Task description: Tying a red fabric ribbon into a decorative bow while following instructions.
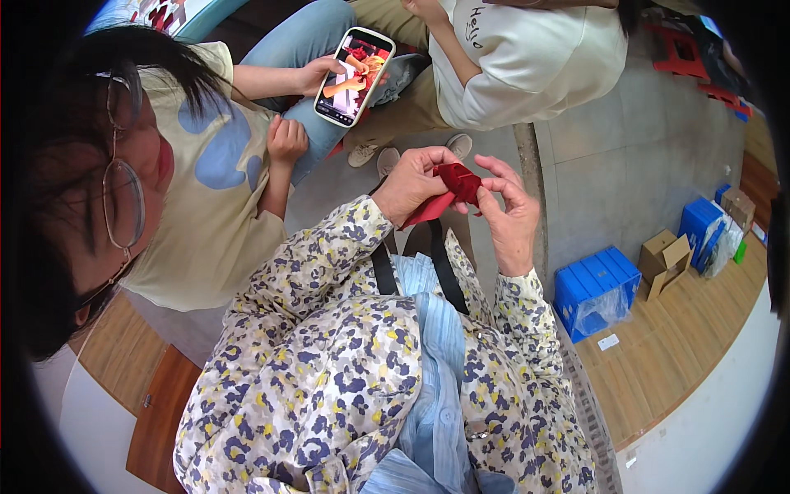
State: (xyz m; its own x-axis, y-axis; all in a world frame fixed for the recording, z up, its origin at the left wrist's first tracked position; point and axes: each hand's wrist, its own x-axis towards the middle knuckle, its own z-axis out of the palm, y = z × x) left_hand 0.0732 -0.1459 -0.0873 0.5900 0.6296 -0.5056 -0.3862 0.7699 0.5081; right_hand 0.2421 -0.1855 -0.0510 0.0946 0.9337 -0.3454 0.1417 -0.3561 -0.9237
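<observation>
Between my two hands, above my lap, is a dark red piece of folded ribbon or cloth (461, 183). My left hand (414, 183) grips it at its left side, with a flat, lighter red strip (428, 211) hanging below the palm. With thumb and fingertips, my right hand (510, 216) pinches the right edge of the red piece. Its other fingers are raised and curled. Patterned sleeves in white, navy and yellow cover both my forearms.
A person at the left holds a phone (355, 76) showing hands with red material. Another person in a white top (527, 66) sits ahead. To the right are a blue crate (597, 284), an open cardboard box (665, 262), another blue crate (701, 230) and red stools (679, 53).
</observation>
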